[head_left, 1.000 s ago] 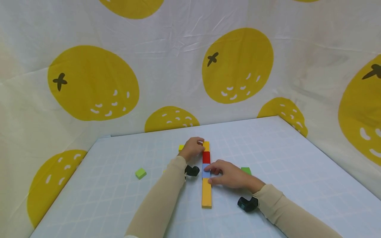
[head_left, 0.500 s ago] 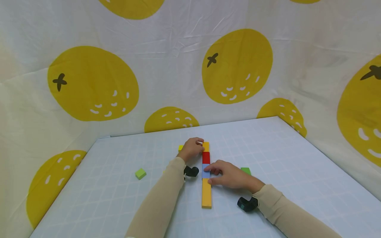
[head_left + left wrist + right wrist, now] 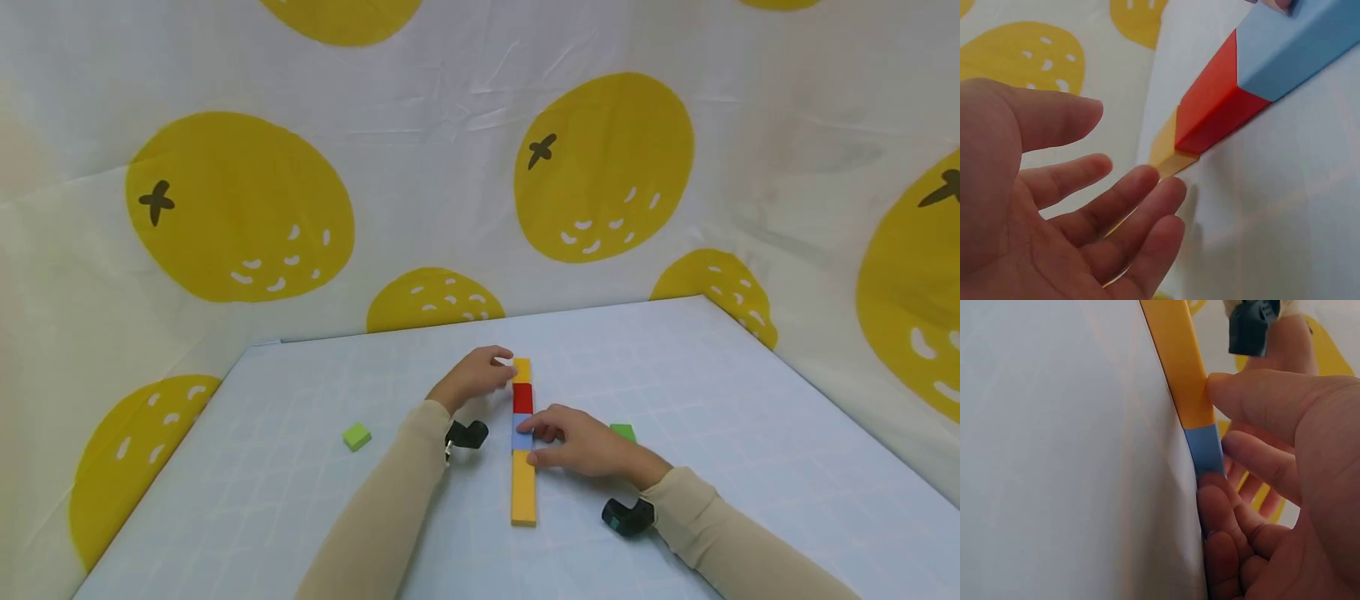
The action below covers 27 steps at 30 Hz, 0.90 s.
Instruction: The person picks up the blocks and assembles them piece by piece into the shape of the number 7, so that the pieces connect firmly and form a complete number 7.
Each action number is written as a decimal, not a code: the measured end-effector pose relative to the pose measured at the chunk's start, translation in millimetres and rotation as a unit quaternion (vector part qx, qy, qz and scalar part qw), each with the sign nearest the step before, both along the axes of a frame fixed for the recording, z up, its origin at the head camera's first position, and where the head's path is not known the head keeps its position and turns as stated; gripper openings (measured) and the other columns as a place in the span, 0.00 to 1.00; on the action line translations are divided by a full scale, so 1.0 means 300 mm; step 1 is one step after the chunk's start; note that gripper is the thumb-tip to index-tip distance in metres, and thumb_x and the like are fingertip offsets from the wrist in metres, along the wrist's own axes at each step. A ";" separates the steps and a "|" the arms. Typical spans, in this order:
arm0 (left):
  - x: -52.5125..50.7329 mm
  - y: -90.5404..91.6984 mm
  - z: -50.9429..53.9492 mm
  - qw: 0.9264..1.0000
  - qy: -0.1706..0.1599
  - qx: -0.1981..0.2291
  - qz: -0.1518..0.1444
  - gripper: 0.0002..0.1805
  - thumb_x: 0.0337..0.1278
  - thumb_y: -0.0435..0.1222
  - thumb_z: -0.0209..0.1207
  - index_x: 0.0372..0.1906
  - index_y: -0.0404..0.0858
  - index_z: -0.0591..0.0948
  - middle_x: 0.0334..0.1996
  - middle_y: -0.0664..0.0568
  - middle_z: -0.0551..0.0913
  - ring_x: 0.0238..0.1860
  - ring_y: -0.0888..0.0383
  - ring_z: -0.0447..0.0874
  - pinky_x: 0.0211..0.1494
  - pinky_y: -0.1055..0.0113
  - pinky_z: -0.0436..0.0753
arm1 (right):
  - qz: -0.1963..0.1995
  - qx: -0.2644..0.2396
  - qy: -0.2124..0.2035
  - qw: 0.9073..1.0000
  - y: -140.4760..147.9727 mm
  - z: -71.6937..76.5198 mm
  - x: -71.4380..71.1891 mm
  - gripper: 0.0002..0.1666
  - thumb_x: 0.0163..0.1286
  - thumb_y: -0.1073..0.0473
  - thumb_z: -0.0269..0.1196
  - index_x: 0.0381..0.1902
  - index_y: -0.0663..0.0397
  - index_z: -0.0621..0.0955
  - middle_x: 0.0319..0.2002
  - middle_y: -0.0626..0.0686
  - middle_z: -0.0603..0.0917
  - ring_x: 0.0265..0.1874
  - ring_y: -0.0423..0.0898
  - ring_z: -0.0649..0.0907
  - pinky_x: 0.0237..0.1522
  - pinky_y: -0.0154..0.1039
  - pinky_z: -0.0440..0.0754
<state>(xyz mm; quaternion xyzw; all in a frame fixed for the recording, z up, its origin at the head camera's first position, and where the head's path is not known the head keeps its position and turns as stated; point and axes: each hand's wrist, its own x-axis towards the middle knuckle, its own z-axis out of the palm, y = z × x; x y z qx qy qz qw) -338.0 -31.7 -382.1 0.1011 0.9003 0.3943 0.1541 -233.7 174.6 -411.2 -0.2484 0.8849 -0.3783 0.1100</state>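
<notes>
A straight row of blocks runs away from me along the table. It has a long yellow-orange block (image 3: pixel 523 498) nearest, then a blue block (image 3: pixel 519 442), a red block (image 3: pixel 522 398) and another yellow-orange block (image 3: pixel 524 369) at the far end. Just left of that far block is my left hand (image 3: pixel 471 377), its fingers loosely spread and holding nothing. My right hand (image 3: pixel 588 442) rests against the row from the right. In the right wrist view, its thumb (image 3: pixel 1254 394) touches the long block, while other fingers lie bent at the blue block's side.
One light green block (image 3: pixel 357 437) lies by itself on the table (image 3: pixel 262 500) to the left. Another green block (image 3: pixel 623 432) sits behind my right hand, partly covered. A patterned cloth (image 3: pixel 427 183) hangs beyond the table's far edge.
My left hand has drawn back a little to the left from the far block. A yellow block seen beside its wrist earlier is now hidden. My right hand stays put.
</notes>
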 end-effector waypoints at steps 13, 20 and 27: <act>0.179 -0.088 0.033 0.994 0.058 -0.045 -0.087 0.21 0.68 0.49 0.60 0.62 0.47 0.80 0.49 0.55 0.82 0.50 0.54 0.78 0.54 0.53 0.81 | -0.007 -0.003 -0.001 1.000 -0.001 0.006 0.004 0.22 0.66 0.46 0.70 0.57 0.40 0.82 0.44 0.44 0.79 0.45 0.46 0.76 0.49 0.44 0.78; 0.240 -0.166 0.040 0.992 0.082 -0.047 -0.089 0.20 0.69 0.49 0.59 0.61 0.47 0.81 0.47 0.58 0.83 0.50 0.55 0.79 0.52 0.55 0.82 | -0.032 -0.021 -0.002 0.999 0.003 0.007 0.009 0.20 0.67 0.48 0.69 0.55 0.44 0.83 0.42 0.43 0.82 0.42 0.46 0.78 0.46 0.38 0.80; 0.235 -0.276 0.047 0.989 0.120 -0.017 -0.086 0.20 0.71 0.46 0.58 0.61 0.43 0.81 0.47 0.59 0.83 0.51 0.56 0.79 0.54 0.57 0.81 | -0.055 -0.030 0.020 0.998 0.035 0.023 0.001 0.18 0.70 0.49 0.66 0.55 0.46 0.84 0.42 0.43 0.83 0.42 0.45 0.80 0.47 0.42 0.81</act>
